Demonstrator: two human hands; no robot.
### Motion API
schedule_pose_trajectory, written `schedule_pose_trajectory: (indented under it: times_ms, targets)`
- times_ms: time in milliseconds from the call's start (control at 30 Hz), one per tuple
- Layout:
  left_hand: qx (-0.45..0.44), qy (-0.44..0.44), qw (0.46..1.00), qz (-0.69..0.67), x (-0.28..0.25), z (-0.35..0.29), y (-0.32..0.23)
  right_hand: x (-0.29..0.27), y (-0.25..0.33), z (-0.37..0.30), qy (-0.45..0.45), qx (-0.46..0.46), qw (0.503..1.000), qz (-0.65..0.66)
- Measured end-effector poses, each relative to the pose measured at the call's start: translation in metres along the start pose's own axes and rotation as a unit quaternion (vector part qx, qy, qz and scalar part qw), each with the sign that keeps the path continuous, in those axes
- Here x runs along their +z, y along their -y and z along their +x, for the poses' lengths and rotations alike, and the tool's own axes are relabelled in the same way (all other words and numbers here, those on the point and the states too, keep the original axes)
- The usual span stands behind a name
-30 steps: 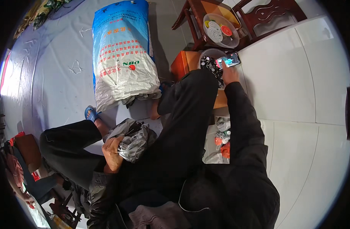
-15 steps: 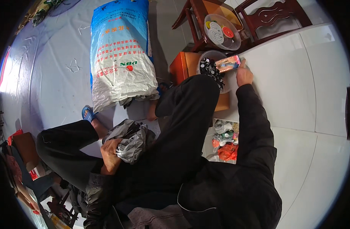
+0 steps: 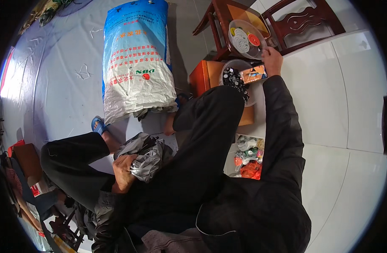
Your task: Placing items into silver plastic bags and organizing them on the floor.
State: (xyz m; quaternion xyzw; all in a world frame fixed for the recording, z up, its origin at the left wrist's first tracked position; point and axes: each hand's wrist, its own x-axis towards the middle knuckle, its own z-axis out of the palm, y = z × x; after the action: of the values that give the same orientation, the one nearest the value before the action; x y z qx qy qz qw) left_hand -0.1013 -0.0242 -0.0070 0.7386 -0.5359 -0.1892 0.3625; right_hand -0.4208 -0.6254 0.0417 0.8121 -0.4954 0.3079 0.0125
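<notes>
Our left hand (image 3: 124, 170) gripped the soft, light grey bag (image 3: 148, 156), bunched at its 9 o'clock edge. Our right hand (image 3: 272, 60) rested fingers on the slick phone (image 3: 253, 75); we judged its edges the safest hold.

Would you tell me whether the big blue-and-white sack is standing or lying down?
Lying down: the sack rests flat along the floor.

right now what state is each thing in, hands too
left hand: closed on the grey crumpled bundle, held in the lap
right hand: stretched out to the clear round dish; grip unclear
phone: screen lit, lying on the bowl of dark small parts
big woven sack: lying flat on the floor
</notes>
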Motion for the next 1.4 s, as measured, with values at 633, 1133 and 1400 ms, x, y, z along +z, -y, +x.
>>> schedule_pose_trajectory:
  times_ms: [633,1133,1400]
  targets:
    - [0.000,-0.016,1.000,-0.021,0.006,0.002,0.006,0.079,-0.008,0.046,0.158,0.002,0.982,-0.106]
    - [-0.014,-0.012,1.000,-0.014,0.007,-0.002,0.009,0.085,-0.036,0.043,0.129,0.056,0.990,-0.022]
    - [-0.009,-0.012,1.000,-0.018,0.008,-0.001,0.010,0.081,-0.042,0.045,0.075,-0.041,0.991,-0.105]
